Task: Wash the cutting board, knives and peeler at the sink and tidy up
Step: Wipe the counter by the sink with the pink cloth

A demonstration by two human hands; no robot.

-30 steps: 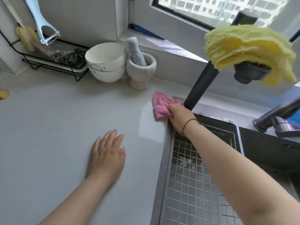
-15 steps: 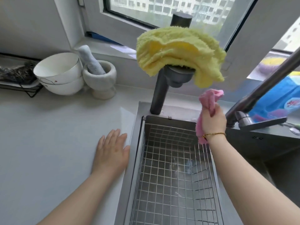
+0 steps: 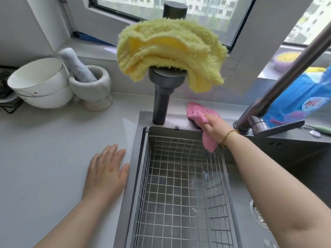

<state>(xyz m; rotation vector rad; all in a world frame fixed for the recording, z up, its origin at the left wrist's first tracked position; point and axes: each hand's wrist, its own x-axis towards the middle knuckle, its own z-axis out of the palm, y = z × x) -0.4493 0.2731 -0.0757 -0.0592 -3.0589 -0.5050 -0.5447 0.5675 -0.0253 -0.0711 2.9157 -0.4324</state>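
Bare bench (image 3: 44, 158) lies left of and beyond the left hand (image 3: 107, 169); stacked bowls (image 3: 39, 83) and a mortar (image 3: 91, 90) stand well beyond it. Between the hands a wire basket (image 3: 179, 185) sits in the sink (image 3: 176, 119). The right hand (image 3: 215, 129), gripping a pink cloth (image 3: 197, 111), sits in the gap between a cloth-draped dark column (image 3: 161, 106) and a slanting steel faucet (image 3: 286, 77).

- We find one printed mark: a round red-and-white label (image 3: 313, 105) on the blue bag (image 3: 302, 90) at the right edge.
- We cannot read its characters; they are too blurred.
- We can read no other writing or numbers.
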